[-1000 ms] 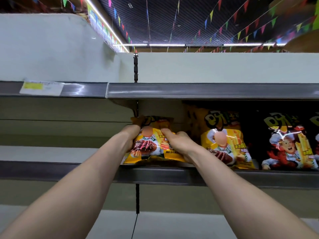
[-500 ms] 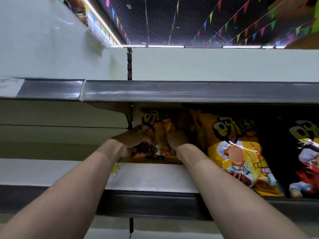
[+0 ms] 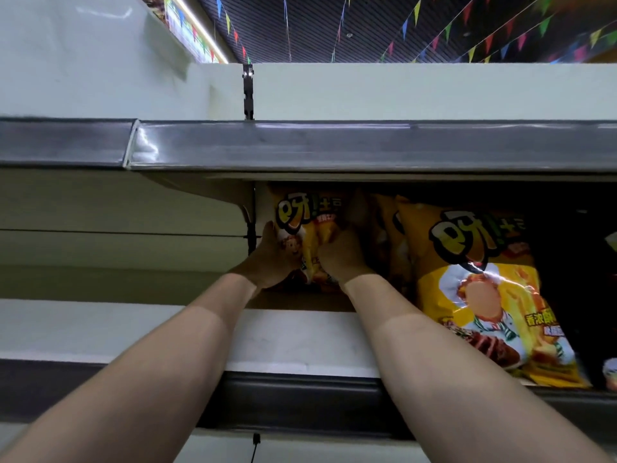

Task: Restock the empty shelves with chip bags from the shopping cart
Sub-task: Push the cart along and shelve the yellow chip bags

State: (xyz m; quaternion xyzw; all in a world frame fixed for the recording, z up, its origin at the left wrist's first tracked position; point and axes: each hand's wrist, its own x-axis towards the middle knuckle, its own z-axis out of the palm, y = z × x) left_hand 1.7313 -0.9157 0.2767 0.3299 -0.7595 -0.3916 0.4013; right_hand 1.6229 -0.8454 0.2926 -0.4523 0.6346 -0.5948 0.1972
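Note:
A yellow chip bag point(image 3: 309, 225) stands upright deep at the back of the white shelf point(image 3: 293, 339), close to the left upright. My left hand point(image 3: 270, 259) grips its left edge and my right hand point(image 3: 340, 255) grips its right side, both arms stretched far in. The bag's lower part is hidden behind my hands. To its right a larger-looking yellow chip bag point(image 3: 484, 289) leans near the shelf front.
The grey rail of the upper shelf point(image 3: 334, 145) hangs just above my hands. A black bag point(image 3: 581, 295) stands at the far right. The shelf bay to the left point(image 3: 100, 322) holds no bags. A dark front rail point(image 3: 300, 396) runs under my forearms.
My hands pushed the yellow bag from the shelf's front edge to the back and stood it upright. My view moved closer and tilted up.

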